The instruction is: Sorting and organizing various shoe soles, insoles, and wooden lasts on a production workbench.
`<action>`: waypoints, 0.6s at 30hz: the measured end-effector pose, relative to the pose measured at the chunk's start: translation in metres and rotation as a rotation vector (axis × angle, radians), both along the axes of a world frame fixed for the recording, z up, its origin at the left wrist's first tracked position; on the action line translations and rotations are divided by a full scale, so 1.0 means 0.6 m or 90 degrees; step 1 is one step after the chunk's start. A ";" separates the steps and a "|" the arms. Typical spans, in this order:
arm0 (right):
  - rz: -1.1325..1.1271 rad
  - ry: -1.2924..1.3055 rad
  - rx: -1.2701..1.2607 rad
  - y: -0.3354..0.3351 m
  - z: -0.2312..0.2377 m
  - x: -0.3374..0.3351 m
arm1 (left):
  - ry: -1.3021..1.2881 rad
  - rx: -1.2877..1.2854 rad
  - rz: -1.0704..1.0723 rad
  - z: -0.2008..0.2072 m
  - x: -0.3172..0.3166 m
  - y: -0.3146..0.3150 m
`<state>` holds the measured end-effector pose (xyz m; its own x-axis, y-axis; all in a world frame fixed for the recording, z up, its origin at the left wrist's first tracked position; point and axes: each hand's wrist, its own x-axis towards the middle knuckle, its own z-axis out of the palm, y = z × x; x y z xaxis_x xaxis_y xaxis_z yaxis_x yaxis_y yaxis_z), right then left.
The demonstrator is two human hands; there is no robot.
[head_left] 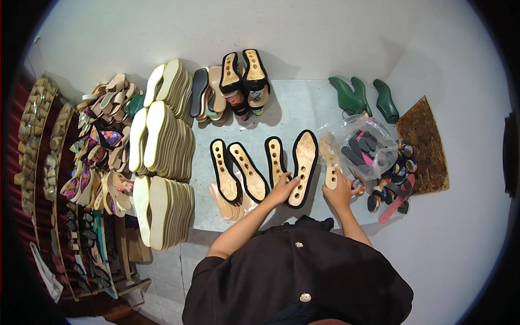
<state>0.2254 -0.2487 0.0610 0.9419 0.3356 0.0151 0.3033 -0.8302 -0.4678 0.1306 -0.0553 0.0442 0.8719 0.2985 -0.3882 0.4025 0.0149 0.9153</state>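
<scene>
My left hand is closed on the lower part of a black-rimmed sole, tan in the middle with a row of holes. My right hand grips the end of a plain tan sole with holes and no black rim. Just left of the held sole lies another black-rimmed sole, partly behind my left fingers. Farther left rest two more, a black-rimmed sole and a slanted black-rimmed sole. Beneath them are glossy beige insoles.
Tall stacks of cream soles line the table's left side. At the back stand wedge sandals and green shoe lasts. A clear plastic bag of dark straps, loose straps and a brown board lie right. Shoe racks stand far left.
</scene>
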 end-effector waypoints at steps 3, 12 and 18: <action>-0.022 0.003 0.066 -0.033 -0.015 0.012 | 0.016 -0.028 -0.017 -0.023 0.031 -0.054; 0.049 0.057 0.075 -0.050 -0.016 0.019 | -0.071 0.569 -0.231 0.106 0.054 0.018; 0.097 0.056 0.061 -0.047 -0.004 0.027 | -0.235 1.149 -0.559 0.017 0.098 0.159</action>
